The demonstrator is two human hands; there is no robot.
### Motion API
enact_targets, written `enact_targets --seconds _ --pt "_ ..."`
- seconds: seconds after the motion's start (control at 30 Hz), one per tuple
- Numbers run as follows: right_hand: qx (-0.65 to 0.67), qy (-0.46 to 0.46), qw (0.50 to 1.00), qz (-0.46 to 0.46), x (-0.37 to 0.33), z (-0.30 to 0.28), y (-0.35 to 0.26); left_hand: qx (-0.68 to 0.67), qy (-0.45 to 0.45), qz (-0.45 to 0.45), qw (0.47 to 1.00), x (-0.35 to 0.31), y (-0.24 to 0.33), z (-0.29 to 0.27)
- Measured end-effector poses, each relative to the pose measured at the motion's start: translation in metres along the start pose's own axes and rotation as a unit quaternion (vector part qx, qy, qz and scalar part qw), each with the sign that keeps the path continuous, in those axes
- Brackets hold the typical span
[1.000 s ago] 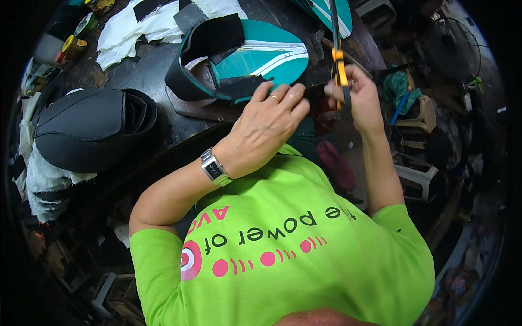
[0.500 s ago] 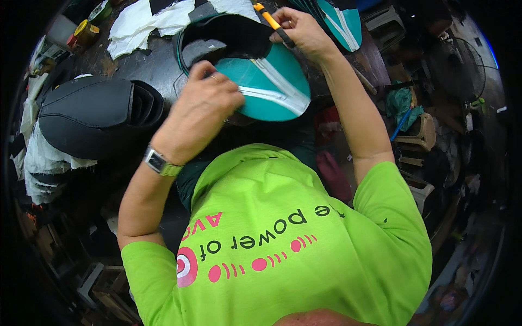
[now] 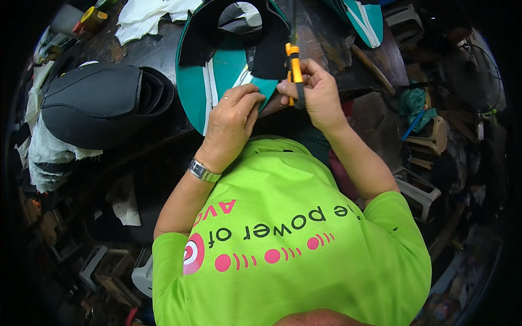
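Observation:
My left hand (image 3: 232,117), with a watch on its wrist, bends its fingers over the near edge of a curved teal panel (image 3: 191,92) and grips it. White strips run along the panel, and black lining covers its far part around a rounded opening. Just right of that edge, my right hand (image 3: 321,98) is closed around a slim yellow-and-black hand tool (image 3: 295,64). A thin dark length extends from the tool toward the far side; its exact kind is unclear. The tool's lower end sits among my fingers, close to the panel's right corner.
A black, rounded padded piece (image 3: 92,103) lies on the left over white cloth. White fabric scraps (image 3: 147,19) and jars (image 3: 93,19) are at the back left. Another teal piece (image 3: 363,24) and a wooden stick (image 3: 372,69) lie right. Stools and a fan (image 3: 472,73) stand beyond the table.
The teal panel has turned, its rounded end swinging left. My left hand has moved right to its near edge. My right hand has come nearer and lower with the tool.

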State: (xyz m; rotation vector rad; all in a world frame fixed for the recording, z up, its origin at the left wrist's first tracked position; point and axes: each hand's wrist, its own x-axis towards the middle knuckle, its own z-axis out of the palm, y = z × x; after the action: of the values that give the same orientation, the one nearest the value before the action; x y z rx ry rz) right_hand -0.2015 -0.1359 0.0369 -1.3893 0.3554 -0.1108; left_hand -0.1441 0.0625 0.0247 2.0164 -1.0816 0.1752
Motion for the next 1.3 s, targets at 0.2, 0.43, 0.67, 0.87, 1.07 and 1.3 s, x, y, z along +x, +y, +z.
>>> enact_targets --seconds 0.2,0.43,0.67,0.87,1.07,1.3 --pt "-0.005 -0.007 1.0 0.012 0.002 -0.011 -0.007 0.02 0.018 -0.094 0.995 0.005 -0.001 -0.001" --pt "-0.033 -0.016 0.999 -0.012 -0.005 -0.016 -0.01 0.12 -0.068 -0.014 0.99 0.028 -0.014 -0.009" --pt "0.004 -0.116 0.987 0.114 -0.021 -0.037 -0.029 0.165 -0.059 0.084 0.981 0.044 -0.032 -0.008" --pt "-0.02 -0.223 0.943 0.245 -0.044 -0.069 -0.031 0.196 -0.021 0.129 0.972 0.042 -0.039 0.004" --pt "-0.114 -0.2 0.915 0.332 -0.052 -0.088 -0.015 0.16 -0.017 0.089 0.983 0.045 -0.044 0.007" --pt "-0.081 -0.201 0.905 0.367 -0.054 -0.09 -0.012 0.04 -0.022 -0.014 0.999 0.047 -0.047 0.002"
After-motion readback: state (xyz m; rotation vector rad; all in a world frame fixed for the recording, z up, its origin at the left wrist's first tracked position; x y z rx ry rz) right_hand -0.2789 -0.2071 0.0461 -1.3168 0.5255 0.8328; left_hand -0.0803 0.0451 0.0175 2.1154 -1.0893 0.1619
